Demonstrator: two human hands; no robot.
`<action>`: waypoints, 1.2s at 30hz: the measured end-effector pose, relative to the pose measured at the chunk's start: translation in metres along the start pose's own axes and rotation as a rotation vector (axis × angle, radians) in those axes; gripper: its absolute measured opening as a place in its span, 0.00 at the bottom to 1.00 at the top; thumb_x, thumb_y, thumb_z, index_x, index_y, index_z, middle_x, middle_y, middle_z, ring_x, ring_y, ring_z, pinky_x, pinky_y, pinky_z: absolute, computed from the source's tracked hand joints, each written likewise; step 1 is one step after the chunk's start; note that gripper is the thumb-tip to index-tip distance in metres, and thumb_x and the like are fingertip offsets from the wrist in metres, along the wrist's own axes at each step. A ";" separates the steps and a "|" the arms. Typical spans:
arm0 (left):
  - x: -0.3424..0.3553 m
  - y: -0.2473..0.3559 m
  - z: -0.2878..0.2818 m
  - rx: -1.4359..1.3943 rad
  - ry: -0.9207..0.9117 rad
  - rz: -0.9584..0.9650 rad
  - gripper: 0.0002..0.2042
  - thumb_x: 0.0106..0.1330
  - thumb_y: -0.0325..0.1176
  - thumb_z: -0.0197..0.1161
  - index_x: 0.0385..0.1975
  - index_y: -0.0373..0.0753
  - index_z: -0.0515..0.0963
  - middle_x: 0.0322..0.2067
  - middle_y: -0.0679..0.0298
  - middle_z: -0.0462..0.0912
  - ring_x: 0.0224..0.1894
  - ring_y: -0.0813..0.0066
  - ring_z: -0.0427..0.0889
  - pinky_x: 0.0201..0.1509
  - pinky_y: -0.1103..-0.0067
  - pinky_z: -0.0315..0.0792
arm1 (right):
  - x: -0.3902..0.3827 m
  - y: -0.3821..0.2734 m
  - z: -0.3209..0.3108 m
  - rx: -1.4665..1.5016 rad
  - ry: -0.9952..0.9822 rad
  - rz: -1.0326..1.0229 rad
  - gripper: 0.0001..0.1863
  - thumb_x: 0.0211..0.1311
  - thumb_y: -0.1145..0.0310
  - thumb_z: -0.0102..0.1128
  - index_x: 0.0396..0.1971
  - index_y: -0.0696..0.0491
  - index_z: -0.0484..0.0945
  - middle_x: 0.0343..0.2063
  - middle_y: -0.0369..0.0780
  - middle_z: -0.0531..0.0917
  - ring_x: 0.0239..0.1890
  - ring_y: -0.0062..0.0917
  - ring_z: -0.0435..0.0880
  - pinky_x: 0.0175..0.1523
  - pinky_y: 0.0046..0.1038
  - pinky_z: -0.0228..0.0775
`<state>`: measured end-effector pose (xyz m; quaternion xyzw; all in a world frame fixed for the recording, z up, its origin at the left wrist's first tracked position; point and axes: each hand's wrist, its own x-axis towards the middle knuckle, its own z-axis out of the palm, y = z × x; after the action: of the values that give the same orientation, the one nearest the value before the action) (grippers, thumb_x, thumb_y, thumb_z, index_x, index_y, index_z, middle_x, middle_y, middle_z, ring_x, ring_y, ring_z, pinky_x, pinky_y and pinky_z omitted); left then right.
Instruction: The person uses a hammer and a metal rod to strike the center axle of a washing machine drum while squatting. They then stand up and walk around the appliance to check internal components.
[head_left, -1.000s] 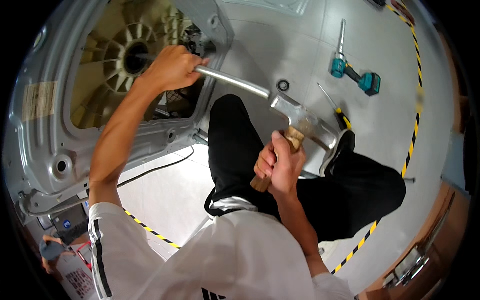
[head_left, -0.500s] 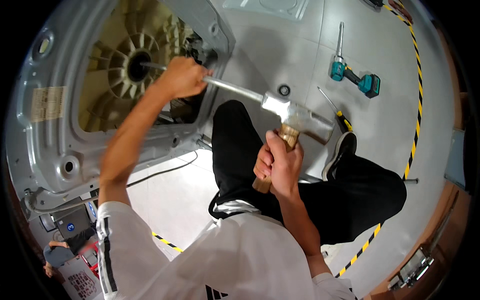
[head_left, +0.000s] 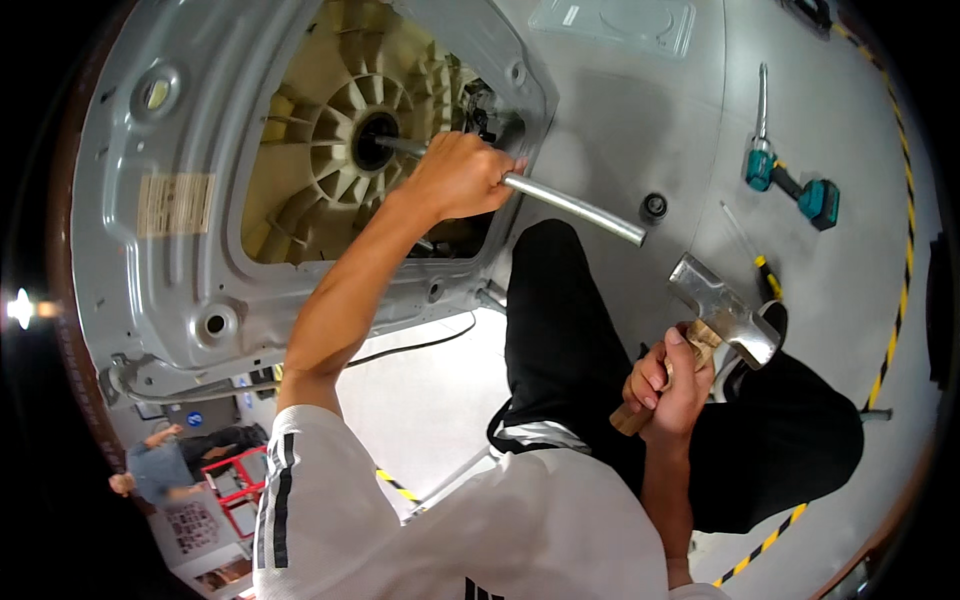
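Pale grey tiled floor spreads beneath the work. Far left, a co-worker in a grey top is near a red metal frame. Next stands a grey sheet-metal panel, its wide opening showing a ribbed cream plastic drum. The left hand is wrapped round a silvery metal rod, whose far end is at the drum's dark round hub. Rightward, a small dark ring lies on the floor. The right hand clasps the wooden handle of a steel-headed hammer, its head apart from the rod. Beyond lie a yellow-and-black-handled screwdriver and a teal-and-black cordless power tool.
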<state>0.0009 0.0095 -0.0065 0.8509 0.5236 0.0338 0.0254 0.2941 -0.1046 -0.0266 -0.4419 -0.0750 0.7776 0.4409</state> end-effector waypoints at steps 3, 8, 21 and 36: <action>0.009 0.006 0.003 -0.010 0.043 0.015 0.17 0.56 0.31 0.62 0.07 0.36 0.70 0.07 0.55 0.67 0.11 0.55 0.65 0.15 0.69 0.59 | -0.002 -0.002 -0.004 -0.012 0.015 -0.005 0.08 0.61 0.67 0.49 0.28 0.53 0.63 0.08 0.32 0.61 0.06 0.15 0.58 0.12 0.20 0.52; 0.029 0.022 0.004 -0.002 0.021 -0.027 0.19 0.57 0.32 0.63 0.06 0.35 0.67 0.06 0.55 0.63 0.09 0.57 0.60 0.13 0.70 0.55 | 0.002 -0.005 -0.019 0.040 0.086 0.091 0.07 0.59 0.69 0.50 0.31 0.55 0.64 0.07 0.32 0.59 0.05 0.14 0.57 0.12 0.19 0.52; 0.037 0.001 0.014 0.098 -0.039 -0.161 0.19 0.58 0.34 0.62 0.07 0.36 0.69 0.06 0.56 0.60 0.09 0.58 0.59 0.15 0.69 0.53 | 0.021 -0.020 -0.041 0.096 0.177 0.087 0.07 0.59 0.69 0.48 0.34 0.55 0.64 0.07 0.32 0.58 0.05 0.14 0.57 0.09 0.17 0.52; 0.026 -0.008 0.015 0.050 -0.087 -0.126 0.07 0.53 0.32 0.60 0.17 0.39 0.79 0.10 0.56 0.71 0.16 0.55 0.72 0.23 0.67 0.67 | 0.032 -0.027 0.005 -0.073 0.039 -0.011 0.08 0.61 0.67 0.51 0.30 0.55 0.65 0.08 0.32 0.62 0.05 0.13 0.59 0.11 0.17 0.52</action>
<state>0.0064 0.0363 -0.0218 0.8172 0.5753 -0.0180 0.0290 0.2998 -0.0630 -0.0295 -0.4723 -0.0971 0.7631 0.4303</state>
